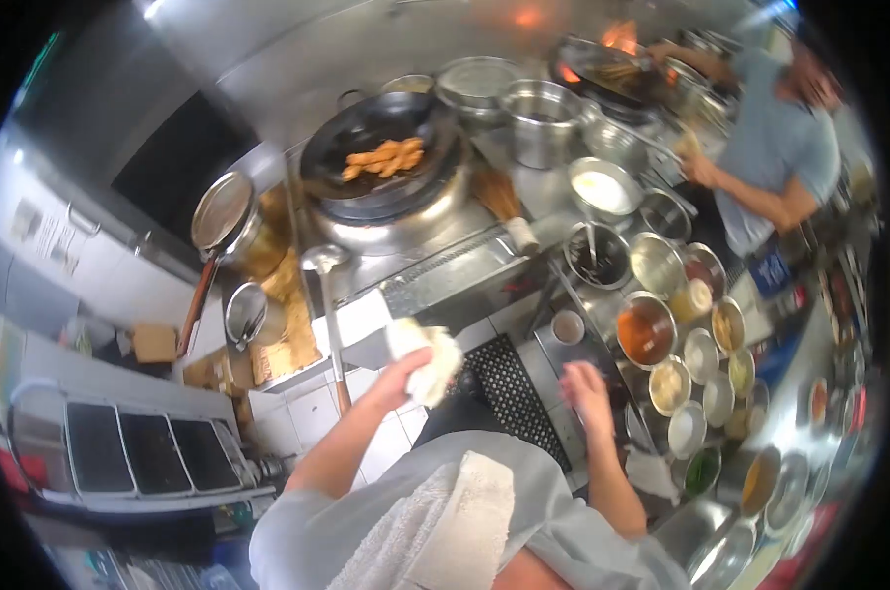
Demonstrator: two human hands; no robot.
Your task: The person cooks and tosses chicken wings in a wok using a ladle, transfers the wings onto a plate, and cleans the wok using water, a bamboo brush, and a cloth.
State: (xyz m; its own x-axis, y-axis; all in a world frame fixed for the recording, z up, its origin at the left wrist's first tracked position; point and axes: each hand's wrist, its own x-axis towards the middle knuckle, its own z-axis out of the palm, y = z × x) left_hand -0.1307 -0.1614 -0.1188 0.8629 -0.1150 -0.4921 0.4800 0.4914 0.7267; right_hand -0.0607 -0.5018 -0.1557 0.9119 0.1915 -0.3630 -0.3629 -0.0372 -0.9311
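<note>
My left hand (405, 379) is closed around a bunched white cloth (431, 366), held above the floor in front of the stove. A long-handled ladle (331, 315) rests across the stove's front edge, beyond that hand. On the burner further off sits a black wok (327, 162) with browned fried pieces (386, 157) in it. My right hand (588, 395) hovers near the side counter, slightly blurred, with its fingers loosely apart and nothing visible in them. Nearest to it are a small cup (567, 326) and a bowl of orange sauce (645, 331).
Several metal bowls of ingredients crowd the counter at right. At upper right a co-worker (774, 147) handles another wok (612, 74) over flames. A brush (499, 197) and tall pots (543, 123) stand by the stove. A black mat (512, 393) covers part of the tiled floor.
</note>
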